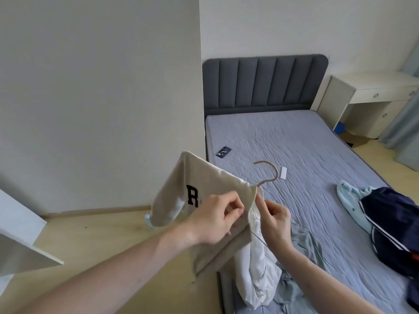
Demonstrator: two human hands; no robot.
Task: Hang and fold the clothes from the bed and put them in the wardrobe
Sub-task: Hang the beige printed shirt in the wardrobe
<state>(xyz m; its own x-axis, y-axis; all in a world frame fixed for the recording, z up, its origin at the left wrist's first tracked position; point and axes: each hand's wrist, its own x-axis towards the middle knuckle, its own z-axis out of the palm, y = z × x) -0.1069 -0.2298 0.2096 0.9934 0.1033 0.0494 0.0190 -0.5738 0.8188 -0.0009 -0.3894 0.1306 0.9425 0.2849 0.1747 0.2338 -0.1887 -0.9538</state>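
The left hand (213, 217) is seen nearest the lens, its forearm entering from seven o'clock; the thumb and fingers are curled and pinch the collar edge of a cream garment (199, 200) bearing a black letter "R". The right hand (275, 219), entering from five o'clock, is likewise curled, its fingertips pinching the same neckline just beside the left. The garment is held draped over a hanger (267, 174), whose brown hook projects toward one o'clock above the bed.

The bed (294, 141) is recorded as the largest item, occupying the right half of the view, with a grey padded headboard (263, 81) at twelve o'clock. On the mattress are noted: a dark navy garment (394, 225) at three o'clock, a pale blue starred garment (350, 200) touching it, a grey-green garment (303, 252) and a white garment (256, 275) at the foot, near five o'clock. A phone (223, 152) lies near the left edge, and a small white tag (283, 173) lies just beside the hook.

A white desk (371, 91) stands at two o'clock. A white panel (20, 241) is seen at nine o'clock; whether it belongs to the wardrobe cannot be told.
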